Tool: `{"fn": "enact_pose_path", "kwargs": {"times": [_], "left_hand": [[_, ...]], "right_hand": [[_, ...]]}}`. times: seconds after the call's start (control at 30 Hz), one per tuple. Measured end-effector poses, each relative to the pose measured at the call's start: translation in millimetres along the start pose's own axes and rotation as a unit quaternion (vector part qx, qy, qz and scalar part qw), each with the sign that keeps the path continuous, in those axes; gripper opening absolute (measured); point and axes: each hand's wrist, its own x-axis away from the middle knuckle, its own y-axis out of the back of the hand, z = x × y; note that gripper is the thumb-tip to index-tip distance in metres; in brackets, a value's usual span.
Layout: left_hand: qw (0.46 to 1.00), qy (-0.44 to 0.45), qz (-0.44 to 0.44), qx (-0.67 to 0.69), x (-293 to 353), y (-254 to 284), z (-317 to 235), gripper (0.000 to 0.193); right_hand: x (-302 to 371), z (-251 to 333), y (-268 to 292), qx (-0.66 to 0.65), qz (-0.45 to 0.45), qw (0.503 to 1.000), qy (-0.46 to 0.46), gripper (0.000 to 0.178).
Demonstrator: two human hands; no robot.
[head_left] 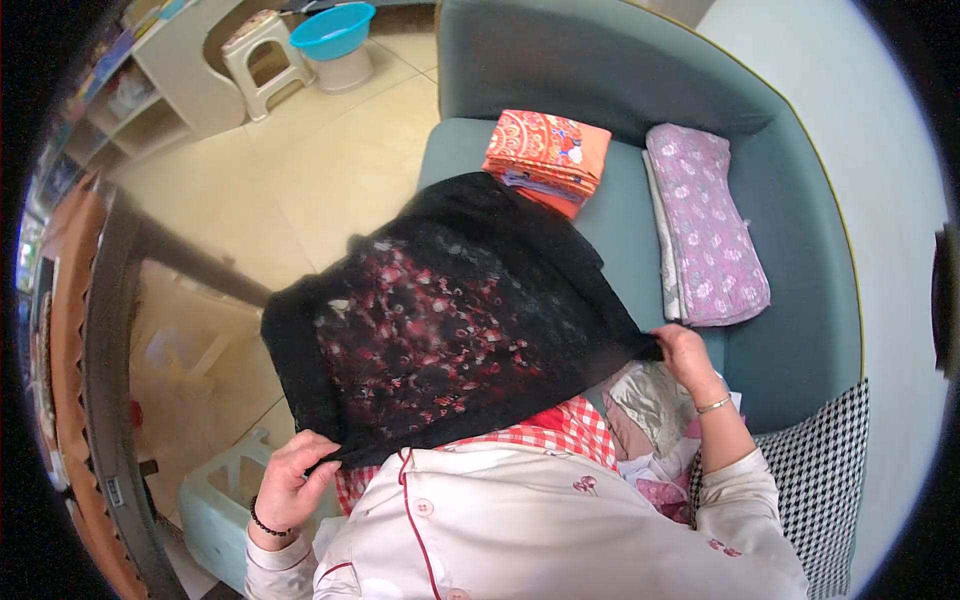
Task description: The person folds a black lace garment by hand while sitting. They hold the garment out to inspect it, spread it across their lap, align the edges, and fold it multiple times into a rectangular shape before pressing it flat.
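your left hand [292,485], at lower left, is nearly closed, pinching a near corner of the black cloth [430,330] between thumb and fingers; a light grip suits fabric that looks this thin. the cloth, with its red floral print, spreads across the middle of the frame; drawing the near edge evenly taut should ease its wrinkles. your right hand [688,362], right of centre, is also nearly closed on the other near corner; matching its pull to the left's should stop the edge skewing.

around you, a brown-edged table [110,330] stands at far left, then a shelf unit [190,60], pale stool [262,75] and blue basin [333,32] at upper left, above the tiled floor [220,210]. the teal sofa [620,220] fills the upper right, bearing an orange folded stack [548,150], then a purple floral bundle [705,225], with a checked cushion [825,500] at lower right.
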Motion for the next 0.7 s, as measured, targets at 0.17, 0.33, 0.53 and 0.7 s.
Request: {"fn": "enact_pose_path", "kwargs": {"times": [0.17,0.33,0.53,0.7], "left_hand": [[0.997,-0.076,0.004,-0.031,-26,2,-31,0.022],[0.994,-0.082,0.066,-0.023,-25,6,-45,0.021],[0.997,-0.045,0.019,-0.051,3,30,-44,0.020],[0.989,-0.105,-0.001,-0.106,9,52,-54,0.025]], "right_hand": [[-45,43,30,-0.123,-0.142,0.982,-0.027,0.026],[-67,86,75,-0.008,-0.225,0.958,0.179,0.035],[-68,18,75,0.015,-0.263,0.952,0.158,0.030],[-68,28,90,0.049,-0.376,0.909,0.172,0.031]]}}
